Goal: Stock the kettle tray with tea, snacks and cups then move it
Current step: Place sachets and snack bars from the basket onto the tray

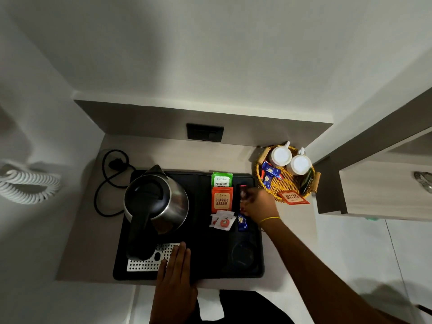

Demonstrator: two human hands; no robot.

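here, left hand (174, 272) flat on tray (205, 258) front edge, right hand (259, 204) at slot

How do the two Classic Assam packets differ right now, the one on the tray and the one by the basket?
The tray's Classic Assam packet sits in a slot of the black tray, its print upright to the camera, overlapped by sachets; the basket's Classic Assam packet hangs over the wicker basket rim, its print upside down and tilted. The first lies left of the right hand, the second to its right. Both are orange with the same label.
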